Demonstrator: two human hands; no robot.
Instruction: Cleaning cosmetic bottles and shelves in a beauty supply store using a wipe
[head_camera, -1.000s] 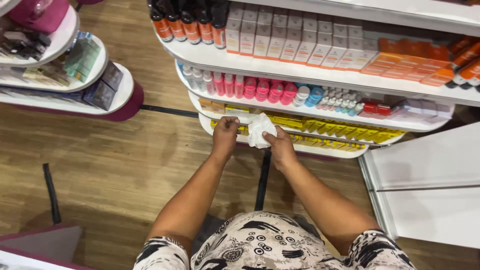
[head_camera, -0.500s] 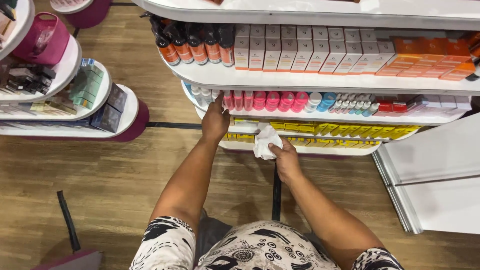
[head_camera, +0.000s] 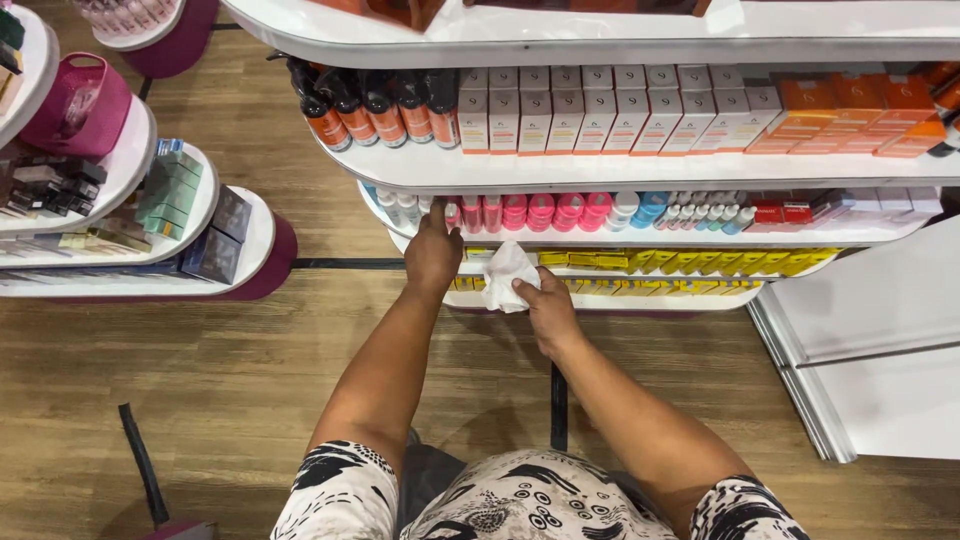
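White shelf (head_camera: 640, 238) holds row of pink bottles (head_camera: 530, 211). Left hand (head_camera: 432, 255) touches pink bottle at row's end; fingers' grip unclear. Right hand (head_camera: 541, 305) fingers clamped on white cloth (head_camera: 503, 274), just below that shelf.

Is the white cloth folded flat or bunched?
Bunched: the white cloth shows crumpled, uneven folds, pinched in the right hand.
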